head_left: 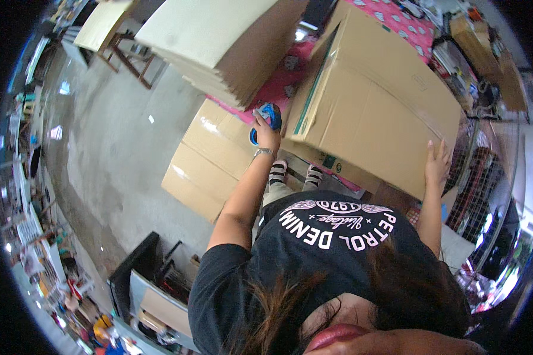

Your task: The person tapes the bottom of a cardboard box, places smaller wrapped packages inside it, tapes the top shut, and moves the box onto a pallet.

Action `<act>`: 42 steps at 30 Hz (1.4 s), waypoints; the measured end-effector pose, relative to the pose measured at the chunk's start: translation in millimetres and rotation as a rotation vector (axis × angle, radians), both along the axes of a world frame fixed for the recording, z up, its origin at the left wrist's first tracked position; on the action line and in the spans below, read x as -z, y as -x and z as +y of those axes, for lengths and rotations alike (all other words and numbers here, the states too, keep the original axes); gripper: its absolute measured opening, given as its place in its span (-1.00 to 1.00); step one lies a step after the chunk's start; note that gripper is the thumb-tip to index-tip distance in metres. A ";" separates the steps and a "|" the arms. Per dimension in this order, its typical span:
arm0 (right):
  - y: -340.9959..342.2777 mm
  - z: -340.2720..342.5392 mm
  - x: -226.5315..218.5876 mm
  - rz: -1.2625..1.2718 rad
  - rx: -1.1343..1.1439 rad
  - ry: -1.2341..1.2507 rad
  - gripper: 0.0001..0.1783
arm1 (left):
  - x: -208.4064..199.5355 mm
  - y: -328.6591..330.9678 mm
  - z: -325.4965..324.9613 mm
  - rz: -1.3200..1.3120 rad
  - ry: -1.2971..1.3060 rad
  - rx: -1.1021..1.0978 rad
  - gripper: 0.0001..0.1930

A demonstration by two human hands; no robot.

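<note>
A large brown cardboard box [391, 100] stands closed in front of me, with a strip of green along its left side. My left hand [267, 137] is closed around a blue tape dispenser [270, 116], just left of the box; the fingers hide part of it, and a blue ring shows below. Against the box's right edge rests my right hand [437, 163], its fingers stretched out flat on the cardboard. Under my left forearm lies a flat piece of brown cardboard [201, 160].
A tall stack of pale sheets [213, 35] rises beyond my left hand, on pink patterned cloth [391, 21]. At the far left stands a wooden table [103, 26]. A wire rack [485, 171] is close on the right. A black chair [133, 272] is at the lower left.
</note>
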State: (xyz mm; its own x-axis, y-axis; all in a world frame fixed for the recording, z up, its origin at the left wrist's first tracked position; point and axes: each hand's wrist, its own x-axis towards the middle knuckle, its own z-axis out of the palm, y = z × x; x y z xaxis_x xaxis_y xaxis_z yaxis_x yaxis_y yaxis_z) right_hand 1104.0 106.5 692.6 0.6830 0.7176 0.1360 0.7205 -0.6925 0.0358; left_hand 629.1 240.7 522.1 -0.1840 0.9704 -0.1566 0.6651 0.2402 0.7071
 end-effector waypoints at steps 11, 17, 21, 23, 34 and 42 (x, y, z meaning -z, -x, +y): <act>-74.4 -146.0 14.6 0.564 0.361 -0.758 -0.06 | -75.3 -122.6 82.1 -0.830 0.475 0.419 -0.21; -45.1 -73.8 -117.6 0.808 0.423 -1.287 -0.07 | -172.7 -165.7 111.3 -1.186 0.194 0.611 -0.25; -76.0 -76.0 -114.7 1.026 0.348 -1.622 -0.08 | -241.1 -172.2 152.2 -1.307 0.196 0.640 -0.24; -88.9 -88.0 -90.2 1.165 0.371 -1.544 -0.07 | -263.9 -159.8 159.7 -1.367 0.355 0.649 -0.24; -79.7 -26.7 13.4 1.447 0.177 -0.732 -0.03 | -173.6 -111.4 156.0 -0.473 0.184 0.502 -0.37; -117.7 40.4 -67.7 0.673 -0.074 -1.008 -0.40 | -320.5 -4.5 141.3 -0.157 -1.030 0.211 -0.80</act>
